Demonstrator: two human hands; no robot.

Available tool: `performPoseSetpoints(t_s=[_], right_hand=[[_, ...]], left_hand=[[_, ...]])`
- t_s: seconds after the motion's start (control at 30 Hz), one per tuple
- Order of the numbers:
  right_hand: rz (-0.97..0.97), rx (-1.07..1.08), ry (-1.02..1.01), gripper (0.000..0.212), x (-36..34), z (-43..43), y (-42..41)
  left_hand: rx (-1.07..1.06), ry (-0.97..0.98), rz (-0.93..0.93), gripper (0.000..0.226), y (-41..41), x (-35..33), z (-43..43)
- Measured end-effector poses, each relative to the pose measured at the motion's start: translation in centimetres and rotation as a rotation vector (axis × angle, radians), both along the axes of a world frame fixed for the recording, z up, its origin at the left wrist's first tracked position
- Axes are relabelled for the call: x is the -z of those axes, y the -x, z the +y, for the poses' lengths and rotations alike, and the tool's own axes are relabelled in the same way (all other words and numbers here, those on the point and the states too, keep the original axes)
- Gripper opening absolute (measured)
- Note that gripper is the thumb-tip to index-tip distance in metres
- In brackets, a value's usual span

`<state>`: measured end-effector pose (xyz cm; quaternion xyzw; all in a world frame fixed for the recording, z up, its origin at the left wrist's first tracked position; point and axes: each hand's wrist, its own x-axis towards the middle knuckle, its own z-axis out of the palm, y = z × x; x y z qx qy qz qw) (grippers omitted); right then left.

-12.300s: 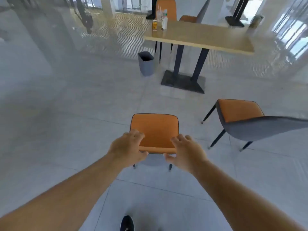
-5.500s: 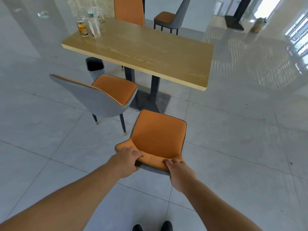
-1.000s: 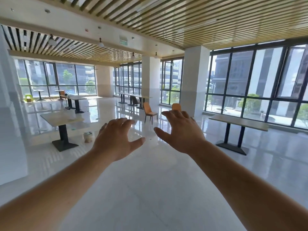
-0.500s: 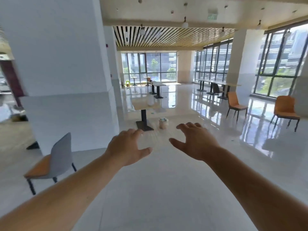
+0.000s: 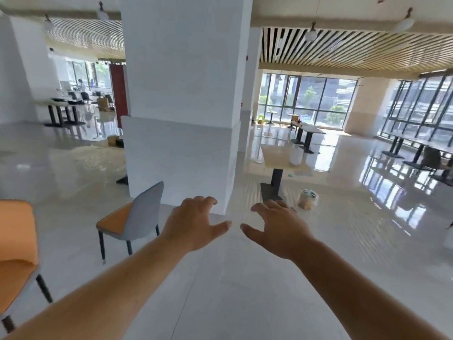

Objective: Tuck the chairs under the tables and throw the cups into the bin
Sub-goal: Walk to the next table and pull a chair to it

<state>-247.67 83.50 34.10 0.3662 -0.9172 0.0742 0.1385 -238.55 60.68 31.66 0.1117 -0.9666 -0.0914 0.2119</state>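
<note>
Both arms stretched forward at mid-frame, palms down. Left hand [image 5: 193, 223] spread, fingers loosely curled, thumb out toward the right, holding nothing. Right hand [image 5: 278, 227] the same, thumb pointing left, nothing in it; thumbs near but apart. Grey-backed chair [image 5: 133, 220] on the floor left of the left hand, just in front of the white pillar [image 5: 182, 101], well apart from any table; curved grey shell back upright and turned toward the camera, orange padded seat facing away to the left, thin dark legs with pale tips. Second chair [image 5: 17, 246] at the left edge, cut off, orange back and seat, dark leg, blurred. Pale wooden table [image 5: 277, 155] beyond the right hand, right of the pillar, long axis running away from the camera, single dark post on a flat dark base; white cup-like container [image 5: 295, 157] standing on the far half, details too soft to tell. Small tan bin [image 5: 307, 201] on the floor right of the table base, something pale inside. More dark-legged tables far off by the windows. Floor glossy pale tile, strong reflections. Ceiling of slatted wood strips. No readable writing anywhere.
</note>
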Motion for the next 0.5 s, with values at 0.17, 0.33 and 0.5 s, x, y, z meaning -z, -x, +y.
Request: performPoseSetpoints(t_s=[0.17, 0.33, 0.5], right_hand=[[0.047, -0.030, -0.050, 0.085, -3.7, -6.4, 10.5], [0.058, -0.059, 0.042, 0.080, -4.6, -12.4, 20.4], [0.018, -0.124, -0.008, 0.080, -0.9, -18.1, 31.0]], left_hand=[[-0.023, -0.032, 0.020, 0.091, 9.8, -2.1, -7.3], [-0.034, -0.025, 0.011, 0.089, 19.1, -2.7, -12.3], [-0.092, 0.005, -0.077, 0.087, 27.6, 0.0, -18.2]])
